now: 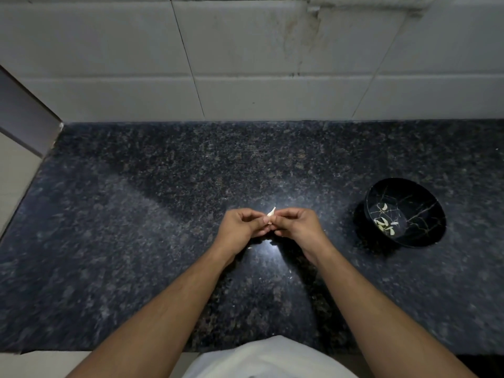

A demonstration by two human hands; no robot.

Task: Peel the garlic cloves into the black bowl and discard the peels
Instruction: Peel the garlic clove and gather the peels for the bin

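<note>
A small pale garlic clove (271,213) is held between both hands above the middle of the dark granite counter. My left hand (241,227) pinches it from the left, and my right hand (296,223) pinches it from the right, fingers curled. Its pointed tip sticks up between the fingertips. The black bowl (425,214) with thin gold veins stands on the counter to the right, apart from the hands. Several pale garlic cloves (385,223) lie inside it.
The granite counter (136,227) runs to a white tiled wall (245,64) at the back. A few tiny pale peel bits (272,242) lie on the counter below the hands. The counter's front edge is near my white shirt (267,361).
</note>
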